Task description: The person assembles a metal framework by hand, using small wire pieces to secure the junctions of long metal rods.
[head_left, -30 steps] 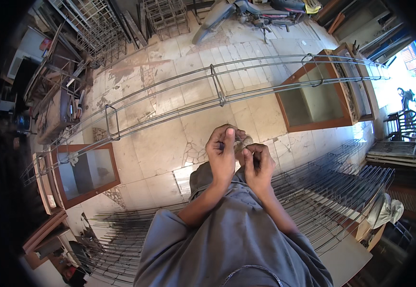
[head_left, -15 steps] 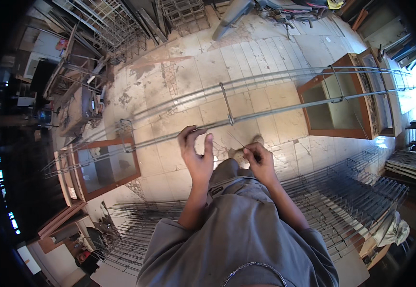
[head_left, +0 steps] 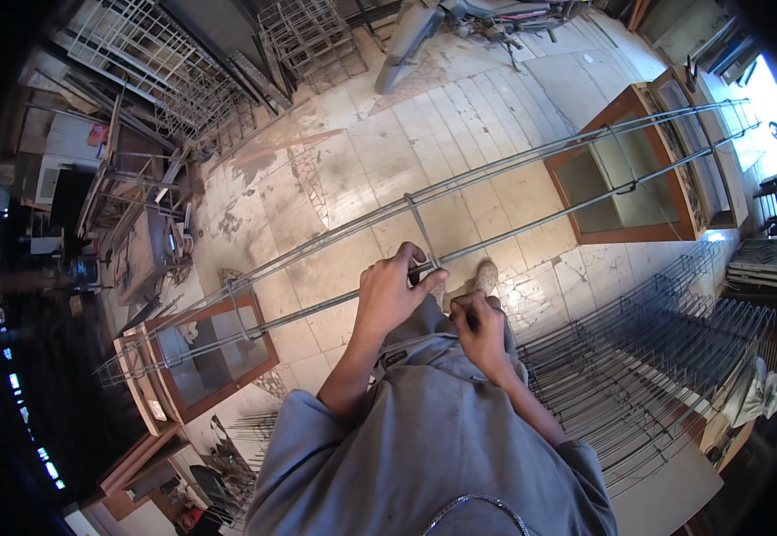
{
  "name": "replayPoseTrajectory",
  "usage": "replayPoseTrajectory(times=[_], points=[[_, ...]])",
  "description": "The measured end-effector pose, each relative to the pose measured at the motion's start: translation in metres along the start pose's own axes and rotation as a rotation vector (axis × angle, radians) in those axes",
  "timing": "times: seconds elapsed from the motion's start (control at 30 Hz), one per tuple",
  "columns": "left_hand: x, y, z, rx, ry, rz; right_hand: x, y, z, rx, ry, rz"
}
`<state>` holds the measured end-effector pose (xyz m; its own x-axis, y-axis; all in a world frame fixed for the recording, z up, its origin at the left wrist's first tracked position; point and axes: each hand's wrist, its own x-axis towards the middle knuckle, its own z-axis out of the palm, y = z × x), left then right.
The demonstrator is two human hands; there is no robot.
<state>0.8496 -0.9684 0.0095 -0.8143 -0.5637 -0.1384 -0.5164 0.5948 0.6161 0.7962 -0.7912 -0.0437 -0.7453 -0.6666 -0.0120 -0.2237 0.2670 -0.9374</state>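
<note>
A long steel rebar cage, made of rods with cross stirrups, runs at a slant in front of me. My left hand is closed around its near rod, thumb and forefinger at the lower end of the middle stirrup. Just right of it and nearer to me, my right hand is pinched, fingertips together. A thin wire showed from this pinch a moment ago; the fingers now mostly hide it.
Two glass-fronted wooden cabinets lie under the cage, one on the left and one on the right. Stacked rebar frames stand at my right side. Farther off are wire cages and a motorcycle on the tiled floor.
My left hand has gone from open beside the near rod to closed on it at the stirrup. My right hand has moved slightly toward me, still pinched. The view has tilted.
</note>
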Motion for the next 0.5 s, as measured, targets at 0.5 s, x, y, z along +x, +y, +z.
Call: replayPoseTrajectory(times=[0.5], points=[[0.001, -0.006, -0.006, -0.193, -0.039, 0.056, -0.005, -0.008, 0.039, 0.131, 0.252, 0.028]])
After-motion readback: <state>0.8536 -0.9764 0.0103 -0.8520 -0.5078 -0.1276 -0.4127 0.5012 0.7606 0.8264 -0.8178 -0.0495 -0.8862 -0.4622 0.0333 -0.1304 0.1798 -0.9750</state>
